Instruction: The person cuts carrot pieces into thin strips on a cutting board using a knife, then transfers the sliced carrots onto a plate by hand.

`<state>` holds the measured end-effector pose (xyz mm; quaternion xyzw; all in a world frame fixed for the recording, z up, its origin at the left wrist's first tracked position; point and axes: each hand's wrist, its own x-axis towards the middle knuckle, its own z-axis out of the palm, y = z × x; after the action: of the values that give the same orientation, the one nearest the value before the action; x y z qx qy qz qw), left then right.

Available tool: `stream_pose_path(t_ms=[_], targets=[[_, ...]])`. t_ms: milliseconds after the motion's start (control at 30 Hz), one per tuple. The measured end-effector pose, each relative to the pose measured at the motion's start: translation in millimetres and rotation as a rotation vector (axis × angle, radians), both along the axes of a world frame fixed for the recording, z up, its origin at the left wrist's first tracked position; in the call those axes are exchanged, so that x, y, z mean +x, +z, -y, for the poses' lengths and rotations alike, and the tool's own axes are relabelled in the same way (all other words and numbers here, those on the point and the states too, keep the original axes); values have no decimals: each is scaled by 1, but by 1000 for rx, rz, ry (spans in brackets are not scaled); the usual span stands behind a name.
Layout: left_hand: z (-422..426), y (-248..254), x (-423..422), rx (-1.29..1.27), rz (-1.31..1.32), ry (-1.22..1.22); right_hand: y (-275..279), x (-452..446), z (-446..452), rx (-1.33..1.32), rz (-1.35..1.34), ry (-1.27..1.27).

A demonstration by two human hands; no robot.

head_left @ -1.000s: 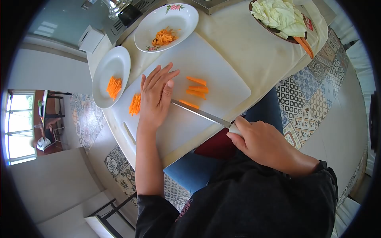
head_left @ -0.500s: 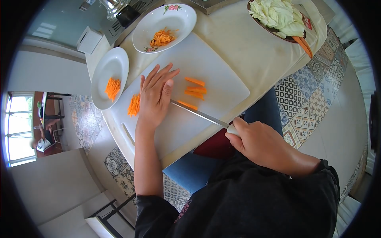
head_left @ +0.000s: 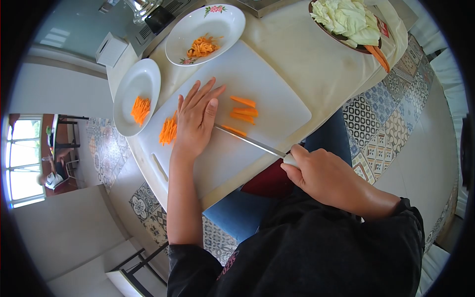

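Observation:
My right hand (head_left: 321, 171) is closed around the pale handle of a knife (head_left: 253, 143), whose blade lies low over the white cutting board (head_left: 279, 86). The blade's far end runs under or against my left hand (head_left: 195, 121), which rests flat with its fingers stretched out. What lies beneath that palm is hidden. Just beyond the blade are several carrot sticks (head_left: 243, 112), and one thin piece (head_left: 234, 130) lies along the blade. Left of my left hand sits a pile of carrot shreds (head_left: 168, 130), partly covered by the hand.
An oval white dish (head_left: 124, 115) with carrot shreds stands left of the board. A flowered bowl (head_left: 175, 39) holds more shreds behind it. At the back right, a dark-rimmed plate carries cabbage leaves (head_left: 346, 21) and whole carrots (head_left: 380, 58). The table edge (head_left: 316, 129) runs close to my body.
My left hand has shifted very slightly to the right, along with the blade's far end. The carrot sticks and dishes stay where they were.

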<state>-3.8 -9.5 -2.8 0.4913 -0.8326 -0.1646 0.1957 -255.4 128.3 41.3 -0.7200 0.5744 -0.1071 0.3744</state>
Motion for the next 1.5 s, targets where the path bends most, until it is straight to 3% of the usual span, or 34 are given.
stream_pose_path(t_ms=[867,1500], targets=[[0,-8,2,59,45,43,17,0,14,125,-29,47],[-9,-6,5,-3,-28,39,-8,4,-4,-107,-77,10]])
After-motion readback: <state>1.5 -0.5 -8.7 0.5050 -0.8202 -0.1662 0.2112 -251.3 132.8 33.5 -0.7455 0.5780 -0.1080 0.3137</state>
